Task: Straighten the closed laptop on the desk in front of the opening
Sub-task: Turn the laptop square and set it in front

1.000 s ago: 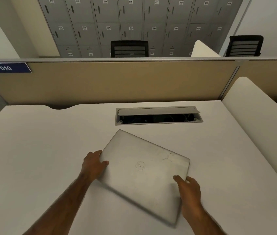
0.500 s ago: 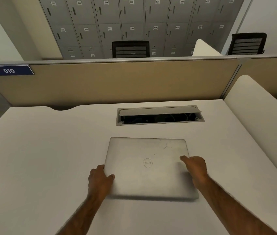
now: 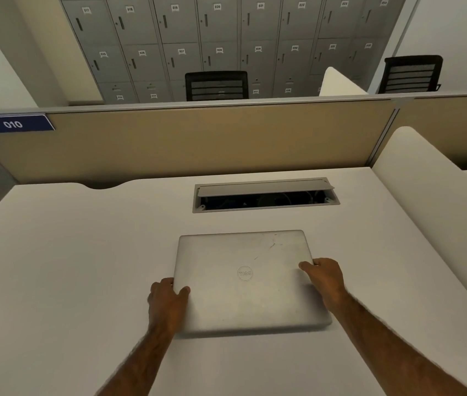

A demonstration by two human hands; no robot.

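A closed silver laptop [image 3: 245, 278] with a round logo lies flat on the white desk [image 3: 69, 267], its edges nearly parallel to the cable opening [image 3: 265, 197] just beyond it. My left hand [image 3: 166, 302] grips the laptop's left edge, thumb on the lid. My right hand [image 3: 325, 280] holds the right edge, thumb on top. The opening's grey flap is raised and dark cables show inside.
A beige partition [image 3: 198, 141] with a blue "010" label [image 3: 12, 124] stands behind the desk. A white divider [image 3: 432, 212] slopes along the right side. Grey lockers and two black chairs [image 3: 216, 85] are beyond the partition.
The laptop was skewed with a corner pointing at the opening; both hands have turned it square. My hands have shifted along its sides with it.
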